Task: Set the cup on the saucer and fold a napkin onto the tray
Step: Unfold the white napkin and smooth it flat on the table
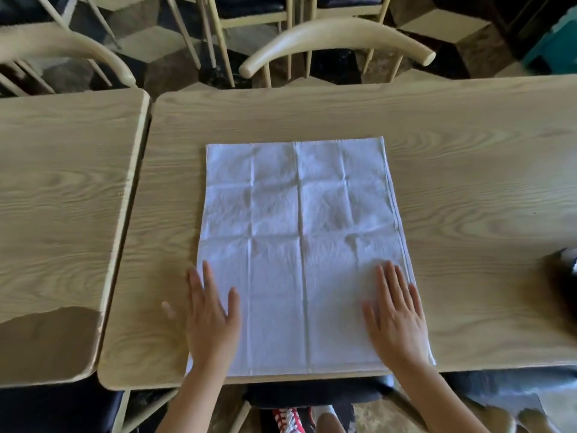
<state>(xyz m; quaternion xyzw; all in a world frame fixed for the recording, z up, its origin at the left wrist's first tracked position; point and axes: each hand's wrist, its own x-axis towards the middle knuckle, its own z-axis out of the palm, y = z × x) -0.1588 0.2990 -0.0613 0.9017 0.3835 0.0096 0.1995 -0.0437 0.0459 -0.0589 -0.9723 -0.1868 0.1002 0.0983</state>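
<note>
Lying flat with straight, slightly spread fingers, the left hand (212, 314) is pressing on the near left corner of the napkin (299, 245), its outer fingers (193, 285) hanging over the cloth's left edge onto the bare wood. The right hand (396, 314) is lying the same way on the near right corner, fingers (387, 285) straight and close together, palm down, gripping nothing. One white napkin is showing, spread open on the table (468, 182) with its near edge running along the table's front edge; crease lines are crossing it in a grid. Two hands and two bare forearms are reaching in from below. A second table (62, 214) is standing just beside the first on the left, a narrow gap between them, with a dark patch across its near corner. Beyond the far edge, two pale curved chair backs are showing, one (337, 35) behind the main table and one (62, 48) behind the left table, with more chair legs farther back over a patterned floor. A dark blurred object (562, 276) is sitting at the right edge of the table, well apart from the napkin; what it is cannot be told. Below the table's front edge, a red shoe with white laces (288, 420) is peeking out. Nothing is lying on the napkin besides the two hands.
</note>
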